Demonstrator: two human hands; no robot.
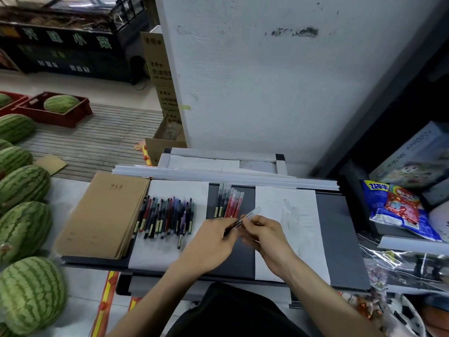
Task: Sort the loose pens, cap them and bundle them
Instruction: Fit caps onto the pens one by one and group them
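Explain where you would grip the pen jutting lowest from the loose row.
Pinch the pen at its near end, coming from the person's side, fingers astride the barrel. That end juts clear below the row; higher up, neighbours crowd it on both sides.

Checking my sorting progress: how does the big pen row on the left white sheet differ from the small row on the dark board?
The big row of mixed-colour pens holds far more than the small row of black and red pens. The big row mixes colours with uneven ends; the small row is grouped by colour. The small row wears clear caps; the big row seems uncapped. Both lie in parallel.
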